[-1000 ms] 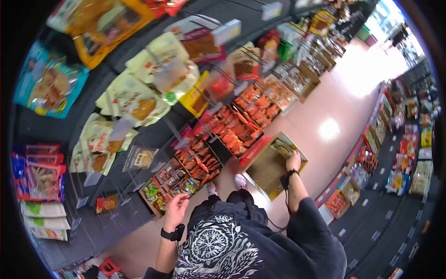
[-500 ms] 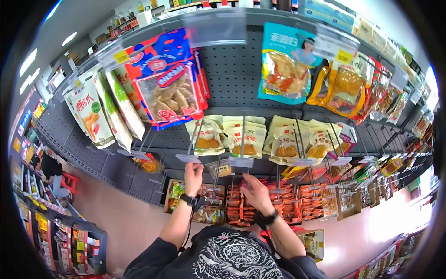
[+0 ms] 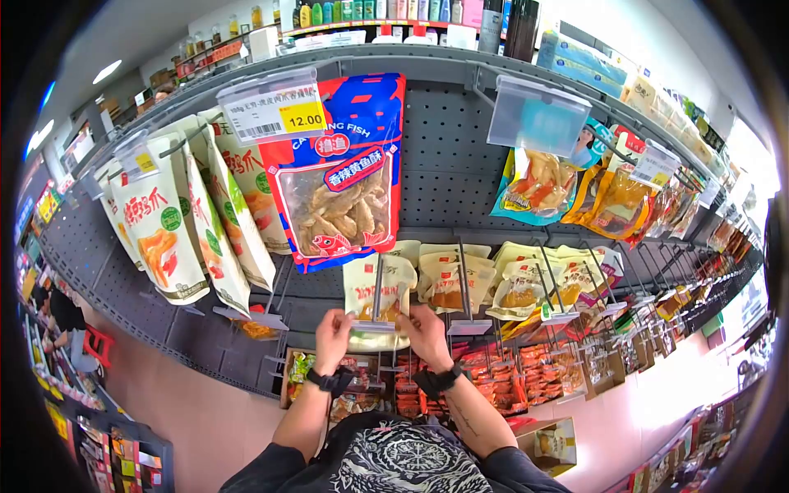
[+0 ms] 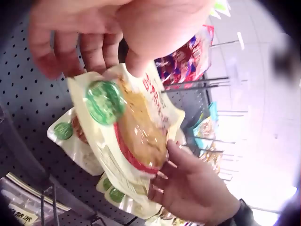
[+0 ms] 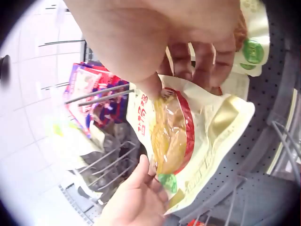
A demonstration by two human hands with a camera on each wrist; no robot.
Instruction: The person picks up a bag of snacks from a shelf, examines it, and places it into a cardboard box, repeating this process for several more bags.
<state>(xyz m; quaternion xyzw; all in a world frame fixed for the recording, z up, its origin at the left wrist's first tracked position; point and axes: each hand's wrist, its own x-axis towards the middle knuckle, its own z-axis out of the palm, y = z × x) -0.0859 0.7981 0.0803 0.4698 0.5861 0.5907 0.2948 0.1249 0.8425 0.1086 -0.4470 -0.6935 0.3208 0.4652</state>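
Both hands are on one cream snack bag with a clear window over golden-brown food, at a peg hook of the lower row. My left hand pinches its left edge, thumb in front and fingers behind in the left wrist view. On the opposite edge my right hand grips it in the same way, as the right wrist view shows. A clear tag holder at the hook's end stands between the hands. More cream bags hang just to the right.
Above hang a blue-and-red fish snack bag, white bags and a teal bag. Bare hooks jut out from the dark pegboard. Boxes of orange packets stand below; an open carton is at lower right.
First the right hand was at the carton and the left hung free. Both then rose to the rack, and now they hold the cream bag. The view has swung left and closer.
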